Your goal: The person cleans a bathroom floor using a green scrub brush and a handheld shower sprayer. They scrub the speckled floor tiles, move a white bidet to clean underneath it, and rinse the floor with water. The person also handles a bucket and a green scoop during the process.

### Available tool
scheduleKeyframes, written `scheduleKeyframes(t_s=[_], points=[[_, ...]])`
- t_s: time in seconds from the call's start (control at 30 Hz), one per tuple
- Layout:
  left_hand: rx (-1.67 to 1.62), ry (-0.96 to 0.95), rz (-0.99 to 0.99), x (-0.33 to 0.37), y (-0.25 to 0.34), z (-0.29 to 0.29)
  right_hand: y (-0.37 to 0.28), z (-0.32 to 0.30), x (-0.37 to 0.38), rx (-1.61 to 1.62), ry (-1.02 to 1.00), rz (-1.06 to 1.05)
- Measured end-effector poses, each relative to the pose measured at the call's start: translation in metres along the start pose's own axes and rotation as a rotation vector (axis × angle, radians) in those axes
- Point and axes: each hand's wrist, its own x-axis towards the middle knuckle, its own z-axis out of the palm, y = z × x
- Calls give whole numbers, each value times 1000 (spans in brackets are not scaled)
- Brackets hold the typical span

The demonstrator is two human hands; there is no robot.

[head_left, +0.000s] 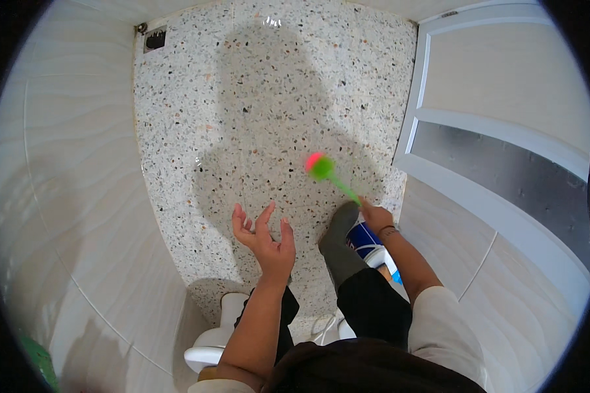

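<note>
Home bathroom: tiled walls, toilet.

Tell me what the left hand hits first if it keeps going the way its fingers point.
Likely only the speckled floor. The left hand is open and empty, fingers pointing ahead over bare floor; nothing else shows in that line, though depth is unclear.

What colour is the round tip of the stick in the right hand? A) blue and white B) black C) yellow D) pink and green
D: the right hand grips a thin green stick whose round tip is pink on one side and green on the other.
</note>
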Motion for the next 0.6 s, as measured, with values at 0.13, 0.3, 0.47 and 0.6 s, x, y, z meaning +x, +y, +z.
scheduleKeyframes(t_s=[0.13,0.3,0.47,0.6], points=[[4,32,-67,-2,-1,4,-38,-46,53,57,103,-19],[53,50,-50,-20,-2,7,-74,-73,88,362,36,268],[41,16,-142,-37,59,-53,-144,-127,7,228,-210,-21],[-16,107,-109,16,117,-109,-116,-139,-36,692,261,100]])
